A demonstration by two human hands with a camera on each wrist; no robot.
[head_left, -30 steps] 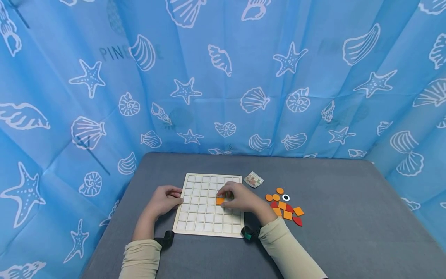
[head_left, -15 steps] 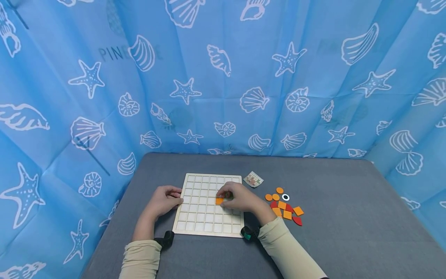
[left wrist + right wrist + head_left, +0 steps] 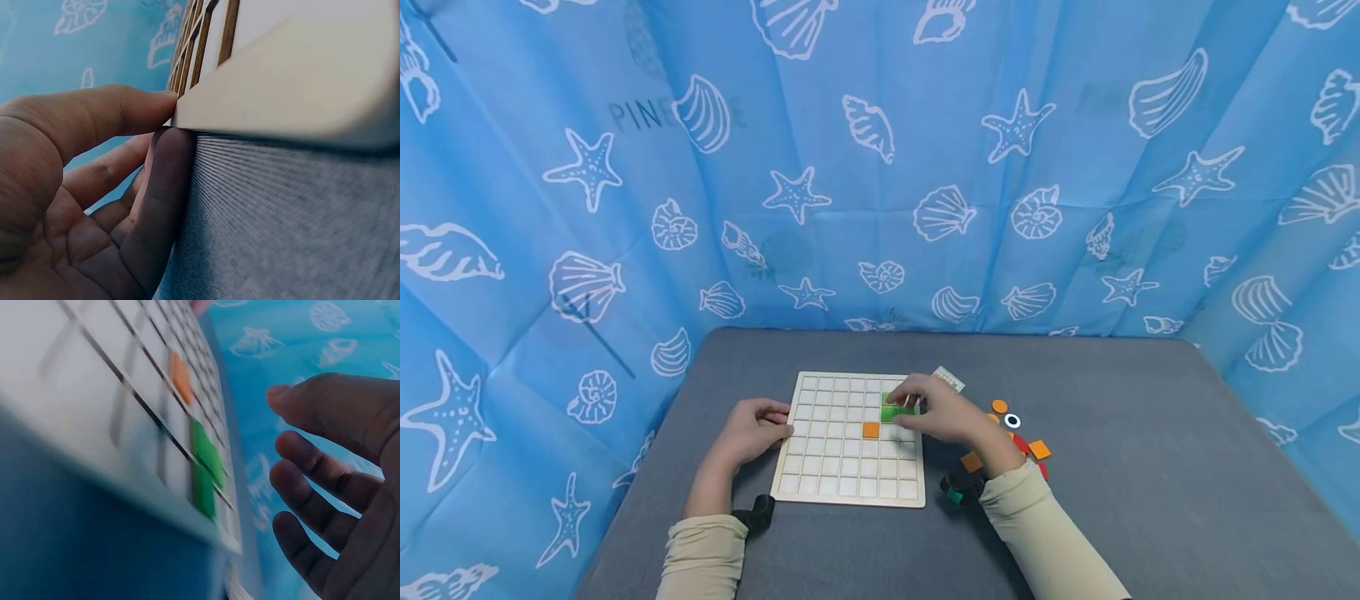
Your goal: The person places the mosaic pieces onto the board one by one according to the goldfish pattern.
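Withdrawn rightward from the orange square (image 3: 871, 430) since the earlier frame, the right hand (image 3: 943, 408) holds nothing, thumb and fingers apart; the square lies to its left, apparently seated, leaving that cell filled. The left hand (image 3: 752, 432) pinches the board (image 3: 847, 500) by its edge.

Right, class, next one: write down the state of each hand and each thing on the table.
Left hand: pinching the board's left edge
Right hand: holding nothing, fingers slightly bent
Board: mostly unfilled
Orange square: on the grid
Green pieces: on the grid, partly hidden
Loose orange and red pieces: scattered, some hidden
White ring: loose
Card: partly covered from view
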